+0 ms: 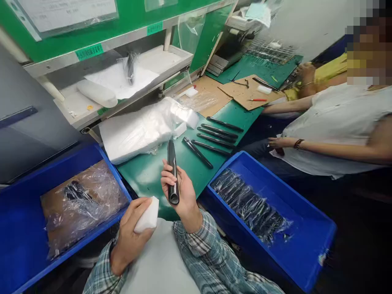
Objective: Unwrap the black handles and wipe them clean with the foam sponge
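Observation:
My right hand is wrapped round a glossy black tube, held nearly upright with its open, hollow end towards me. In my left hand is a white foam block, gripped between thumb and fingers beside the tube but apart from it. Beyond my hands, a black tube with a notched end lies on the green table mat. Several similar black tubes lie side by side farther right. A small white block rests by the plastic-wrapped white stack.
A blue bin at the right holds several bagged black pieces. The left blue bin holds cardboard and clear film with dark pieces. A white shelf overhangs the back. A co-worker is at the right, near a red pen on cardboard.

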{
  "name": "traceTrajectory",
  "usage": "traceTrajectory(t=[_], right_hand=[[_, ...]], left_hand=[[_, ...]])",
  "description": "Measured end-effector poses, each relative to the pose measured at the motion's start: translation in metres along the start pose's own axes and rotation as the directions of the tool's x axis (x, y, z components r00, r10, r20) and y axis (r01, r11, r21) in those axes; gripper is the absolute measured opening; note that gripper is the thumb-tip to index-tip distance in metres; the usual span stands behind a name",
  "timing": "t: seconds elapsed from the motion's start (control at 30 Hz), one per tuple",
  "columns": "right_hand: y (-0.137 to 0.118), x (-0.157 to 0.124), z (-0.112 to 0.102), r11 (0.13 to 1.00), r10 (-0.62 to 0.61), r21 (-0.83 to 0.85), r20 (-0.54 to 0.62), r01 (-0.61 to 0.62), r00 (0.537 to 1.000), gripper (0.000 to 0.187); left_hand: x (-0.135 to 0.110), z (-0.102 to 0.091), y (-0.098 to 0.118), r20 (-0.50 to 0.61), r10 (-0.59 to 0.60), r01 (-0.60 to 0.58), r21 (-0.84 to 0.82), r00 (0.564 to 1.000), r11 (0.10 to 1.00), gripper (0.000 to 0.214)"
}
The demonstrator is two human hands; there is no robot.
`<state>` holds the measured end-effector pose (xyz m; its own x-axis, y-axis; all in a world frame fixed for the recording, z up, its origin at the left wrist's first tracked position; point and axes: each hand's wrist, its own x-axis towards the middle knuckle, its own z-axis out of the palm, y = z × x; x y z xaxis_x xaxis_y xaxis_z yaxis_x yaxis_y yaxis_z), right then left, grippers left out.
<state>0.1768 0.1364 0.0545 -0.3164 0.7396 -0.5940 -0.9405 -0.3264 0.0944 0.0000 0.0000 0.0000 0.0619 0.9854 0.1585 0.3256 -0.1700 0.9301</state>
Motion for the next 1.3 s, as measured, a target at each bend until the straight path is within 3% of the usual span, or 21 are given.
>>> traceTrajectory(t=[0.13, 0.23, 0.3, 0.37, 0.47, 0.57, 0.63, 0.77, 0.83, 1.03, 1.17, 1.3], right_hand=[[-0.006, -0.002, -0.003, 0.975, -0.100, -0.200, 0.015, 0.101, 0.995, 0.037], [-0.016, -0.006, -0.013, 0.951, -0.156, -0.254, 0.091, 0.175, 0.983, 0.025], [-0.022, -0.005, -0.022, 0.949, -0.148, -0.249, 0.192, 0.194, 0.970, 0.024], [-0.026, -0.003, -0.029, 0.940, -0.132, -0.269, 0.276, 0.208, 0.952, 0.029], [-0.025, 0.000, -0.032, 0.919, -0.115, -0.336, 0.276, 0.208, 0.954, 0.027], [-0.018, 0.003, -0.022, 0.913, -0.122, -0.362, 0.196, 0.187, 0.973, 0.021], [-0.012, 0.003, -0.011, 0.931, -0.133, -0.325, 0.121, 0.166, 0.984, 0.025], [-0.001, 0.005, 0.006, 0.967, -0.076, -0.244, -0.024, 0.068, 0.997, 0.042], [0.002, 0.005, 0.008, 0.964, -0.058, -0.263, -0.038, 0.046, 0.998, 0.047], [0.008, 0.000, 0.002, 0.911, -0.136, -0.391, 0.019, 0.132, 0.991, 0.041], [0.015, -0.005, 0.003, 0.872, -0.119, -0.476, 0.022, 0.115, 0.993, 0.050], [0.021, -0.012, 0.010, 0.841, -0.214, -0.503, 0.027, 0.198, 0.976, 0.060]], left_hand=[[-0.001, 0.008, -0.001, 0.024, -0.255, 0.252, -0.270, 0.967, 0.929, 0.071], [0.004, 0.012, 0.001, 0.148, -0.396, 0.414, -0.502, 0.906, 0.760, 0.086], [0.009, 0.014, 0.004, 0.216, -0.399, 0.448, -0.563, 0.891, 0.695, 0.087], [0.014, 0.014, 0.007, 0.247, -0.373, 0.446, -0.564, 0.894, 0.695, 0.083], [0.017, 0.016, 0.008, 0.258, -0.331, 0.419, -0.546, 0.908, 0.725, 0.078], [0.015, 0.018, 0.002, 0.243, -0.296, 0.383, -0.566, 0.924, 0.731, 0.079], [0.012, 0.019, -0.003, 0.189, -0.272, 0.331, -0.531, 0.944, 0.780, 0.077], [0.008, 0.016, -0.008, 0.011, -0.090, 0.090, -0.203, 0.996, 0.975, 0.055], [0.008, 0.014, -0.005, -0.010, 0.057, -0.058, -0.035, 0.998, 0.998, 0.049], [0.019, 0.012, 0.017, 0.027, 0.345, -0.341, 0.233, 0.938, 0.910, 0.057], [0.030, 0.014, 0.029, 0.091, 0.391, -0.393, 0.395, 0.916, 0.830, 0.047], [0.036, 0.014, 0.035, 0.097, 0.392, -0.395, 0.419, 0.915, 0.817, 0.036]])
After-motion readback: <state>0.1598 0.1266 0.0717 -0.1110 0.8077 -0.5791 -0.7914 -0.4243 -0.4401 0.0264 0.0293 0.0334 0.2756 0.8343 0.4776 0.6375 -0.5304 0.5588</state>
